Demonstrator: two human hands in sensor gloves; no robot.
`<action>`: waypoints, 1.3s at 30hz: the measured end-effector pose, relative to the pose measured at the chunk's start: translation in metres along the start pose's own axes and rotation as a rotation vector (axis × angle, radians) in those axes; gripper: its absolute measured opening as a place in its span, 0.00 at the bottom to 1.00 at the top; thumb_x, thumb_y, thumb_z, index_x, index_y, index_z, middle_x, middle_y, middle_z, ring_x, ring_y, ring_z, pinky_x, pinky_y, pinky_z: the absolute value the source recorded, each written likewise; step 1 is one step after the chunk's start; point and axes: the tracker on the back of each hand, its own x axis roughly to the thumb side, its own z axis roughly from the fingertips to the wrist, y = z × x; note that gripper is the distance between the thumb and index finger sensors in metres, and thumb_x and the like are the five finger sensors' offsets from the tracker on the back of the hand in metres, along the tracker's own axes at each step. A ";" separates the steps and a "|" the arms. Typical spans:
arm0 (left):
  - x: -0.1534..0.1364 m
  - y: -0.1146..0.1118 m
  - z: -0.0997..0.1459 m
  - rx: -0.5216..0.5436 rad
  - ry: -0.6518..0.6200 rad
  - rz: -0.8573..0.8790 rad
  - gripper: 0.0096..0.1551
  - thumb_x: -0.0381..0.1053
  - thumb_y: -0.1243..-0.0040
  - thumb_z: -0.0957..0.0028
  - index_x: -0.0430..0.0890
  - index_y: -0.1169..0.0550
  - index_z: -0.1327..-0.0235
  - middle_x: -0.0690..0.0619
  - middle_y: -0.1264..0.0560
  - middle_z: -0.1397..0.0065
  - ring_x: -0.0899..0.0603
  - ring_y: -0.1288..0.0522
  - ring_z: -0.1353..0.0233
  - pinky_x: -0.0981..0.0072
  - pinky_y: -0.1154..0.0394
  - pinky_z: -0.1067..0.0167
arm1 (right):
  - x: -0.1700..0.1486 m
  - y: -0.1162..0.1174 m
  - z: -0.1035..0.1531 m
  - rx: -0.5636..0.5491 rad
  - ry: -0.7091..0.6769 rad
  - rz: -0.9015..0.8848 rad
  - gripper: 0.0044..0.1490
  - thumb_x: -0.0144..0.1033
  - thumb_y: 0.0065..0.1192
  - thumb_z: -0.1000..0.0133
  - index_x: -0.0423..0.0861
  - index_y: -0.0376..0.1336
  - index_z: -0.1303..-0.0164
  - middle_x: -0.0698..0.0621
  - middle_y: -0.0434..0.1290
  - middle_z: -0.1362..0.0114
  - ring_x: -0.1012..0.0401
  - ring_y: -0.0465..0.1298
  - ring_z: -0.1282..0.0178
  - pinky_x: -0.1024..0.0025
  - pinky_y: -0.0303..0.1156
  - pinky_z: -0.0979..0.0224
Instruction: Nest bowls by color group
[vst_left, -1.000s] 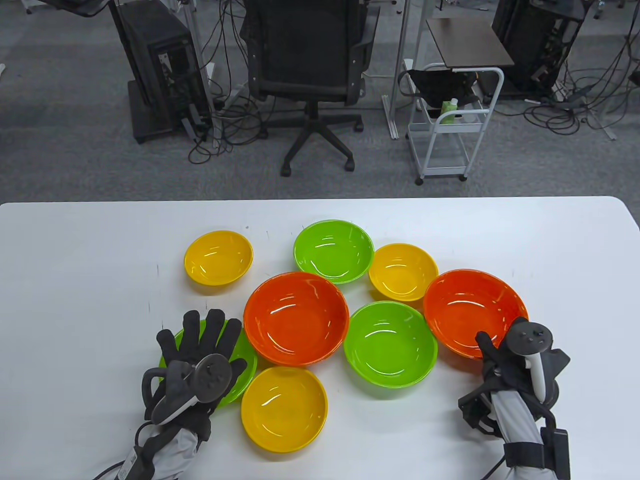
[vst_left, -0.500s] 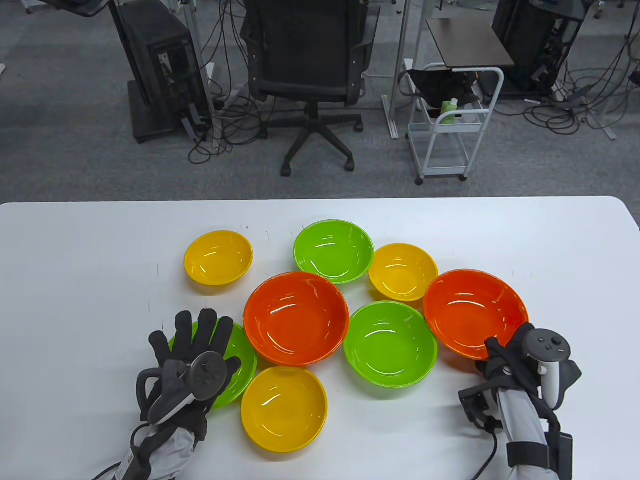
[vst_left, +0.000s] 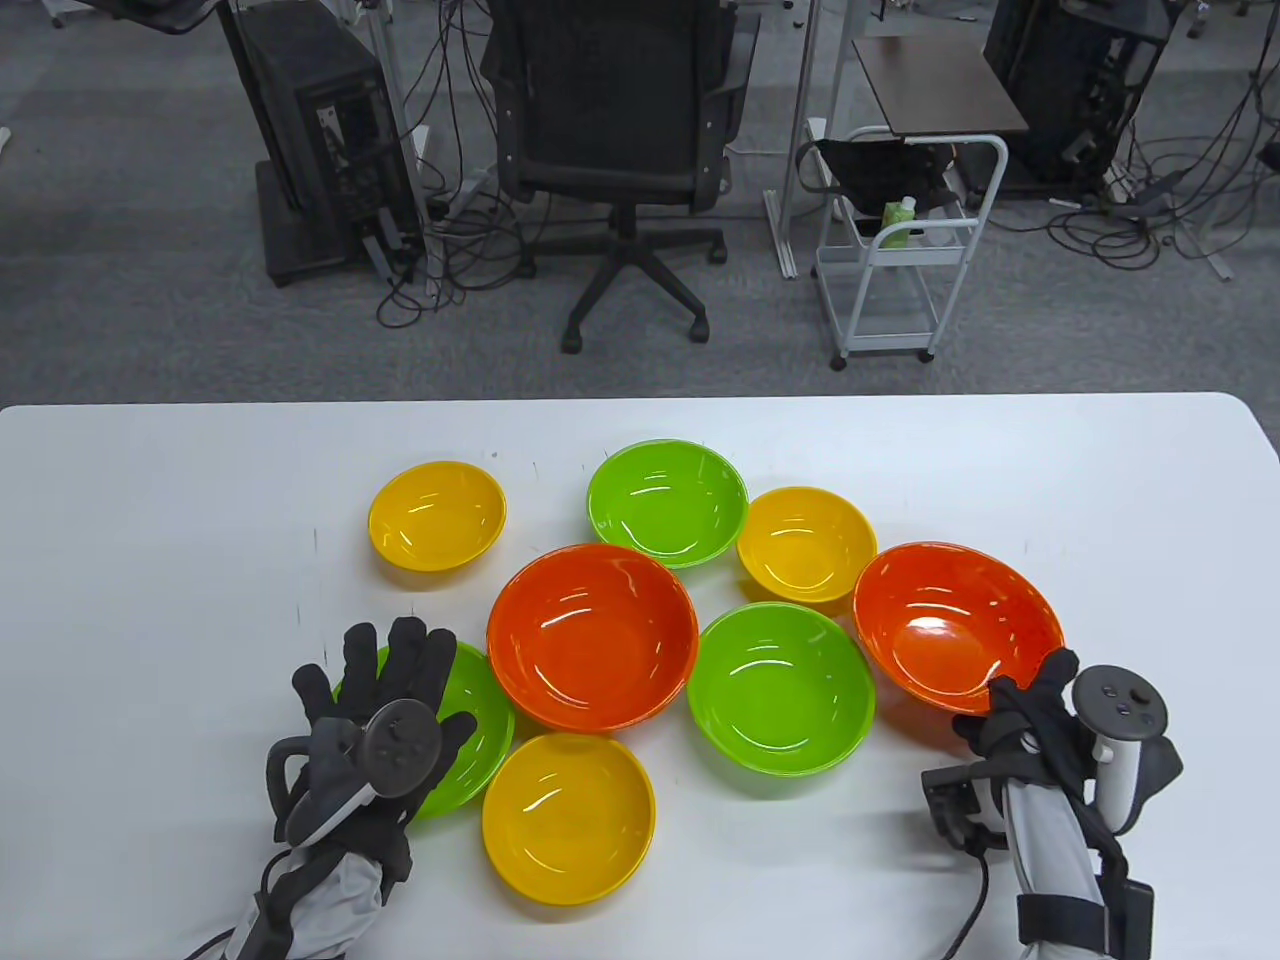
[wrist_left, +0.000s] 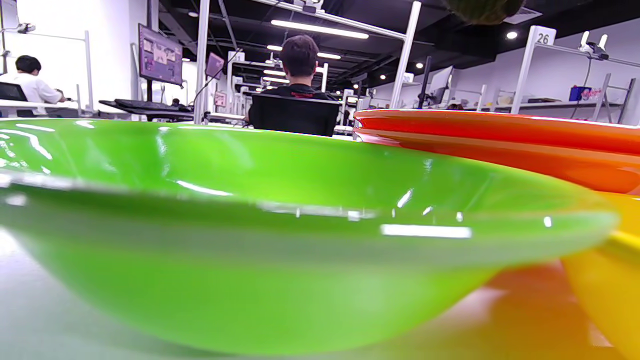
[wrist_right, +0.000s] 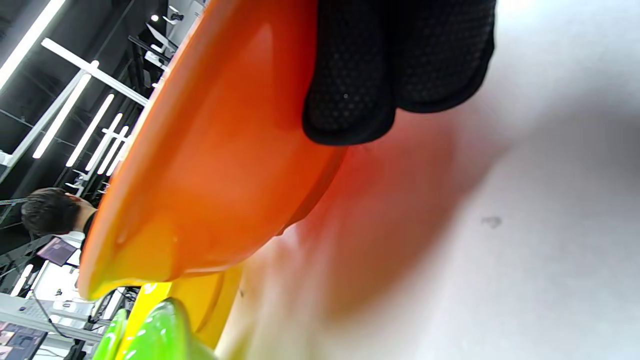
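We see left hand (vst_left: 385, 700) spread flat over near-left green bowl (vst_left: 470, 745), gripping nothing | middle orange bowl (vst_left: 592, 636) flat on table (vst_left: 150, 600) | right hand (vst_left: 1030, 705) grips near rim of tilted right orange bowl (vst_left: 950, 620), fingers (wrist_right: 350, 75) underneath

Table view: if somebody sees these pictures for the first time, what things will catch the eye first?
First, the cluster of bright bowls on the white table: three yellow, three green, two orange, none nested yet. The large orange bowl sits in the middle. Then the gloved hands: the right hand grips the near rim of the right orange bowl, which looks tilted, while the left hand is spread over the near-left green bowl.
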 end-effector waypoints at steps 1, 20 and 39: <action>0.000 0.000 0.000 0.000 0.002 0.000 0.47 0.66 0.50 0.47 0.59 0.53 0.18 0.50 0.56 0.09 0.30 0.61 0.14 0.18 0.62 0.29 | 0.003 0.000 0.002 -0.004 -0.016 -0.009 0.47 0.28 0.45 0.37 0.36 0.24 0.22 0.26 0.45 0.18 0.57 0.80 0.51 0.56 0.76 0.38; -0.002 0.001 0.003 -0.005 -0.005 -0.003 0.46 0.66 0.50 0.47 0.59 0.52 0.18 0.50 0.56 0.09 0.30 0.61 0.14 0.18 0.62 0.29 | 0.091 0.047 0.085 0.149 -0.421 0.086 0.47 0.28 0.46 0.37 0.35 0.26 0.21 0.25 0.45 0.19 0.55 0.80 0.51 0.54 0.76 0.40; -0.007 0.003 0.005 -0.011 -0.003 0.015 0.46 0.66 0.50 0.47 0.58 0.51 0.18 0.50 0.56 0.10 0.30 0.61 0.14 0.19 0.62 0.29 | 0.156 0.166 0.112 0.314 -0.516 0.361 0.45 0.28 0.48 0.38 0.34 0.31 0.19 0.25 0.50 0.19 0.54 0.81 0.54 0.54 0.77 0.42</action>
